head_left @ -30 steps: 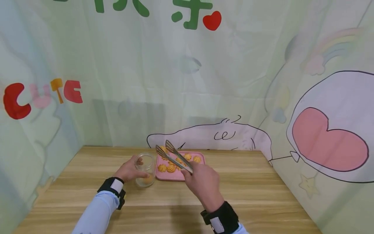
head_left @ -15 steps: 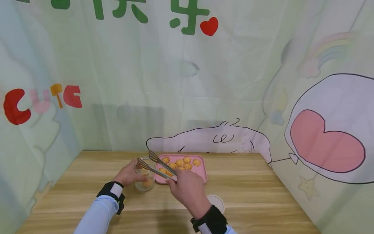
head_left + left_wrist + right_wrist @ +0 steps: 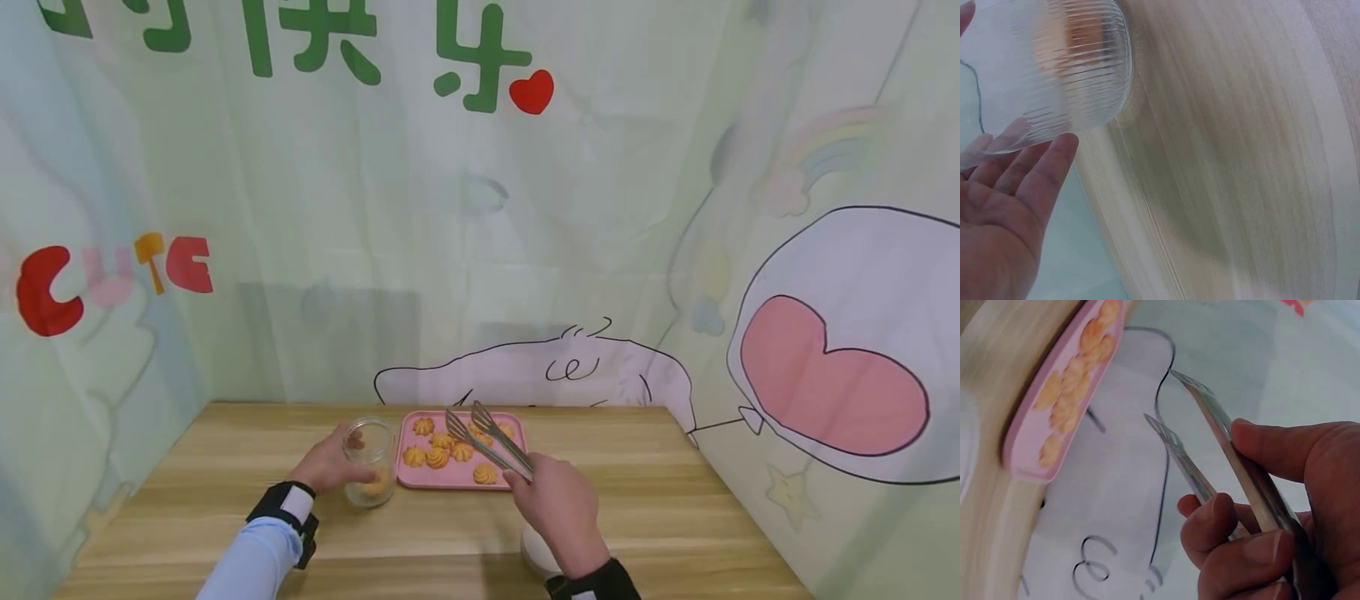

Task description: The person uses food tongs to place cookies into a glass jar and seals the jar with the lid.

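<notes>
Metal tongs (image 3: 1254, 487) sit in the right hand (image 3: 561, 510), fingers curled round them; the left hand (image 3: 330, 463) grips a glass jar (image 3: 380, 455) beside the pink tray (image 3: 456, 476), near the bench (image 3: 660, 483)'s back edge.

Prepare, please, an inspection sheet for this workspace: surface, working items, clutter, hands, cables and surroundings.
Surface: pale wood-grain table.
Job's things: pink rectangular tray with golden swirled cookies; clear ribbed round jar, golden contents inside; silver metal tongs.
Clutter: white round item, partly hidden behind the bare right hand.
Hands: bare left hand holds the jar; right hand grips the tongs, their tips apart.
Cables: nothing seen.
Surroundings: pale green printed backdrop behind and beside the table.
</notes>
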Demonstrator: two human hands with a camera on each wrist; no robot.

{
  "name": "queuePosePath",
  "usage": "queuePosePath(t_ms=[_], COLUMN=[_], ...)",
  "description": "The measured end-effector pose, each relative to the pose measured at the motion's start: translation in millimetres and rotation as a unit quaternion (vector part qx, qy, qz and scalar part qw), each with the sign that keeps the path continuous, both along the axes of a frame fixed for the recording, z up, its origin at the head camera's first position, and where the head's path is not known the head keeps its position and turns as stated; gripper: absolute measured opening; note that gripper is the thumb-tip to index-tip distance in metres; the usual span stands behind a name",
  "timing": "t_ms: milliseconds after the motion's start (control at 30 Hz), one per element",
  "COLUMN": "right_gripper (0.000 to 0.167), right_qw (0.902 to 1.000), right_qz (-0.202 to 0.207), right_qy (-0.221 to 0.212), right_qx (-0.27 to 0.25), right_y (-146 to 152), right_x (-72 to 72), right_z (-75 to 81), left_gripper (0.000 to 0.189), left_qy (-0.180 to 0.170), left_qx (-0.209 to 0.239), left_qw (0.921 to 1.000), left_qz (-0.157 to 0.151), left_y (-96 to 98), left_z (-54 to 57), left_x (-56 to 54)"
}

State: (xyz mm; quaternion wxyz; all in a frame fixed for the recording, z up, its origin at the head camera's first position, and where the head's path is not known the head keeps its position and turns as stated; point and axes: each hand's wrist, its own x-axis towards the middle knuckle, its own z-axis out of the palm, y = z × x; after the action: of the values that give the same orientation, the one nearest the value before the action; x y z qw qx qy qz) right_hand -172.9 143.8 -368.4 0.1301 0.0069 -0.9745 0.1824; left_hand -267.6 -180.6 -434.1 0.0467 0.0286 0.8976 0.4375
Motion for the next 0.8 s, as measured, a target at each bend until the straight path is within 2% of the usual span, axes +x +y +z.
queuePosePath(t_ms=[200, 467, 800], right_gripper=[0.032, 0.034, 0.027], right_qw=[0.9978, 0.9935, 0.9957], right_qz=[-0.036, -0.04, 0.0], right_qy=[-0.052, -0.101, -0.051], right_qx=[0.02, 0.033, 0.077], right_y=[32.2, 43.0, 36.4], right_x=[1.3, -1.8, 0.5], right_z=[-9.3, -4.8, -15.4], left_gripper=[0.082, 0.083, 0.084], left_qy=[0.0, -0.002, -0.003], left_qx=[0.0, 0.009, 0.009], left_qw=[1.0, 0.9999, 0.9999], left_qz=[0.002, 0.006, 0.004], left_y=[1.5, 0.4, 1.6], left_z=[0.9, 0.4, 1.5], left_x=[1.4, 0.5, 0.6])
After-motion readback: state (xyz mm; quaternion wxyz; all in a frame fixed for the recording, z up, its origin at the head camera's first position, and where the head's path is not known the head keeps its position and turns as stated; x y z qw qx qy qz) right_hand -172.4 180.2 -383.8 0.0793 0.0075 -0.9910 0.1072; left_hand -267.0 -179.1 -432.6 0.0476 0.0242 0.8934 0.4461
